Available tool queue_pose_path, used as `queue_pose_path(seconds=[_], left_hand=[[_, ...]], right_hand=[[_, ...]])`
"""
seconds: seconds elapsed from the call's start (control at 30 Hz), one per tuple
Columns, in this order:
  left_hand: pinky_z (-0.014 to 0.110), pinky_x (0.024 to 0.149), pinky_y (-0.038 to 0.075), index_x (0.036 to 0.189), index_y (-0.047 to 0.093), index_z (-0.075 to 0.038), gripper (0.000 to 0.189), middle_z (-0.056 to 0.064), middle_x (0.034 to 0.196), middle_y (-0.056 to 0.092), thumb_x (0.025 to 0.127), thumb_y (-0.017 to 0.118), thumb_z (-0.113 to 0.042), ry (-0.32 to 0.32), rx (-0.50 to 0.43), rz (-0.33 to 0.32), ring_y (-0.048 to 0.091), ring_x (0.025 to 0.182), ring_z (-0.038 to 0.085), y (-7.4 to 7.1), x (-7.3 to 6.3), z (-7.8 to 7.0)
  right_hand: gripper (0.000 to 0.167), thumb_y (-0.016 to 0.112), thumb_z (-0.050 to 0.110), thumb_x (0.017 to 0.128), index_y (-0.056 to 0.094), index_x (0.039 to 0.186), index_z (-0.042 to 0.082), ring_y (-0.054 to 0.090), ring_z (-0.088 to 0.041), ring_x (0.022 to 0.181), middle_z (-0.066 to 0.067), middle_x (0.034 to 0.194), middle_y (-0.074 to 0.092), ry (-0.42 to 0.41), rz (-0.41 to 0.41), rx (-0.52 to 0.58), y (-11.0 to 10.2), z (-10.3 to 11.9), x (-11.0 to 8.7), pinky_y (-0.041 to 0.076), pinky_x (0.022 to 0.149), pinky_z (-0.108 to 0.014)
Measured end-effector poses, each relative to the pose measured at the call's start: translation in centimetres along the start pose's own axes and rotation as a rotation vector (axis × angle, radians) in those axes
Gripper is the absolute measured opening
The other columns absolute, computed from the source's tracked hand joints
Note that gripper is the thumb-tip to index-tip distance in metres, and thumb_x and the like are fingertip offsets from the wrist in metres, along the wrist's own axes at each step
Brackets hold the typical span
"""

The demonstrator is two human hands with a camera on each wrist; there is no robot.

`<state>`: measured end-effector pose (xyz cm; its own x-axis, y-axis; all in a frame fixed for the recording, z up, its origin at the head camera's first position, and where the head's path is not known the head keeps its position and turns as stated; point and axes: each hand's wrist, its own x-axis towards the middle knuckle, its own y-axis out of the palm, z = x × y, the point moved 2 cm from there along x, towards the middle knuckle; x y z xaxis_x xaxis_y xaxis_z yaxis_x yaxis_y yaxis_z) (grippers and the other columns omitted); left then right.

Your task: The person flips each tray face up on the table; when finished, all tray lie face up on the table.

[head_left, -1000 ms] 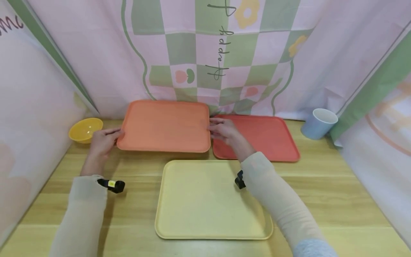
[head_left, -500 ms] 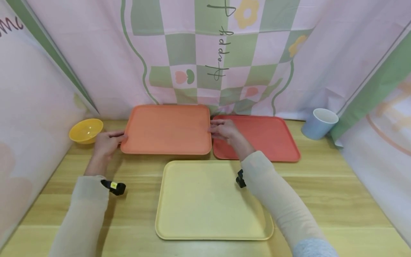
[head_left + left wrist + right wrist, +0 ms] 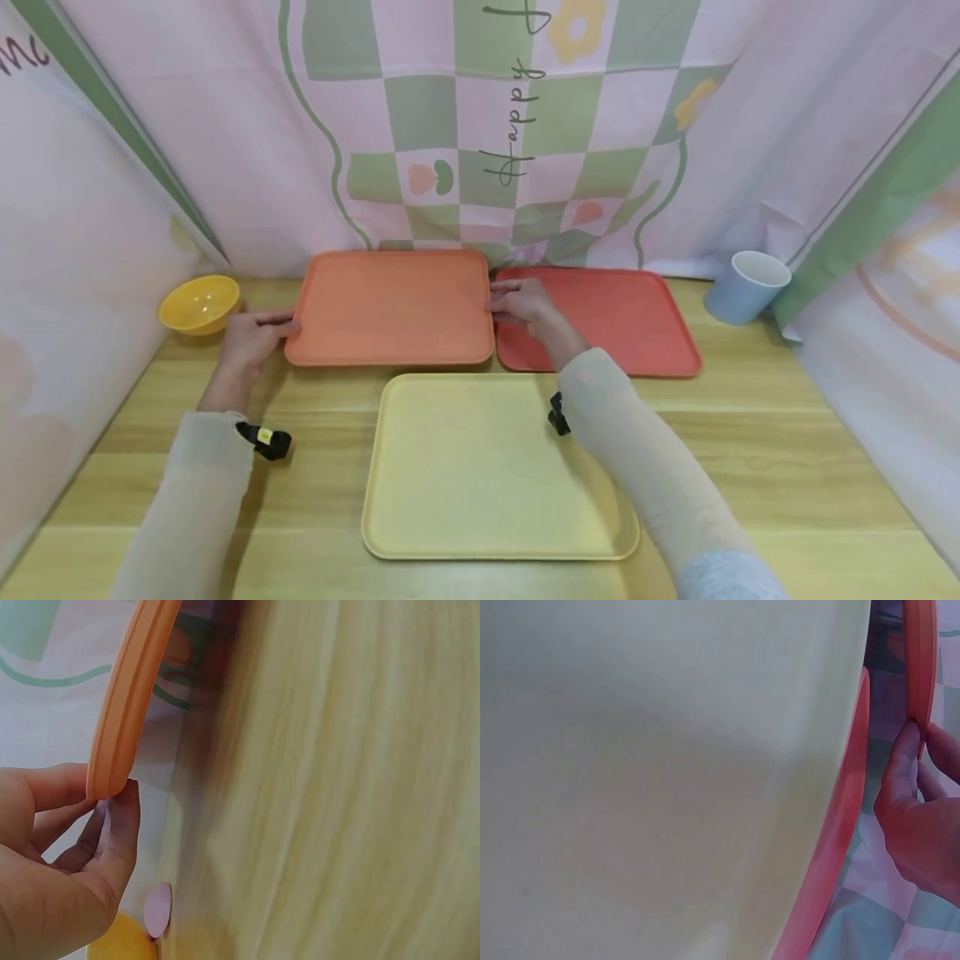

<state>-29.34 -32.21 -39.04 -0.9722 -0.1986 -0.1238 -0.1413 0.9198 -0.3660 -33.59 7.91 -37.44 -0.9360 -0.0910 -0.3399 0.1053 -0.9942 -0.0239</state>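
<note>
Between my two hands an orange tray (image 3: 393, 308) is held at the back left, above the table. My left hand (image 3: 251, 340) pinches its left edge; in the left wrist view the thumb and fingers grip the tray's rim (image 3: 131, 697), with a gap between it and the wood. On the other side my right hand (image 3: 525, 304) pinches the right edge, and the right wrist view shows fingers on either side of that rim (image 3: 920, 660). A red tray (image 3: 622, 325) lies under and beyond the right hand. Closer to me lies a pale yellow tray (image 3: 487, 467), partly covered by the right forearm.
Left of the left hand stands a yellow bowl (image 3: 198, 307), very near its fingers. A light blue cup (image 3: 738, 292) is at the back right corner. Patterned cloth (image 3: 420, 117) hangs behind the wooden table (image 3: 750, 467) and along both sides.
The orange tray has come down and slightly right, nearer the table. My left hand has shifted a little right and down with it; the right hand has barely moved.
</note>
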Motion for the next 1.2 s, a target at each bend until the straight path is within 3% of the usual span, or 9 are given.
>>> queue_pose_path(seconds=[0.17,0.3,0.53,0.97,1.2], left_hand=[[0.016,0.083,0.051,0.138,0.060,0.002,0.046,0.023,0.138,0.058,0.095,0.071,-0.014,-0.020,0.050,0.015,0.054,0.126,0.028,0.0,0.1,0.4],[0.016,0.082,0.051,0.138,0.059,0.004,0.046,0.025,0.139,0.057,0.095,0.070,-0.012,-0.028,0.065,0.022,0.052,0.130,0.032,-0.1,0.1,0.6],[0.017,0.080,0.049,0.137,0.061,0.002,0.046,0.022,0.139,0.058,0.095,0.070,-0.012,-0.053,0.094,0.011,0.055,0.122,0.025,-0.1,0.5,0.8],[0.019,0.079,0.052,0.137,0.061,0.002,0.047,0.019,0.134,0.060,0.095,0.072,-0.014,-0.077,0.091,0.038,0.058,0.086,-0.001,-0.1,0.8,1.1],[0.015,0.072,0.053,0.135,0.061,0.006,0.047,-0.006,0.099,0.070,0.094,0.074,-0.011,-0.052,0.045,0.048,0.061,0.075,-0.007,-0.4,1.4,1.6]], right_hand=[[0.050,0.065,-0.006,0.095,0.054,0.144,-0.001,0.065,-0.033,0.117,-0.023,0.133,0.062,0.007,-0.018,-0.067,0.2,-0.4,0.6,0.057,0.090,-0.035],[0.048,0.066,-0.007,0.094,0.056,0.141,-0.003,0.068,-0.032,0.111,-0.024,0.131,0.063,0.003,-0.022,-0.098,0.5,-0.6,1.1,0.058,0.089,-0.036],[0.047,0.064,-0.011,0.092,0.057,0.138,-0.007,0.069,-0.018,0.082,-0.028,0.128,0.063,-0.018,-0.035,-0.144,1.0,-0.6,1.7,0.058,0.087,-0.034],[0.041,0.066,-0.015,0.089,0.062,0.130,-0.012,0.071,-0.031,0.099,-0.030,0.125,0.064,-0.055,-0.083,-0.202,1.5,-0.8,1.6,0.058,0.088,-0.037],[0.040,0.068,-0.016,0.087,0.065,0.126,-0.011,0.069,-0.036,0.106,-0.028,0.124,0.065,-0.089,-0.103,-0.260,2.0,-0.9,1.7,0.059,0.085,-0.036]])
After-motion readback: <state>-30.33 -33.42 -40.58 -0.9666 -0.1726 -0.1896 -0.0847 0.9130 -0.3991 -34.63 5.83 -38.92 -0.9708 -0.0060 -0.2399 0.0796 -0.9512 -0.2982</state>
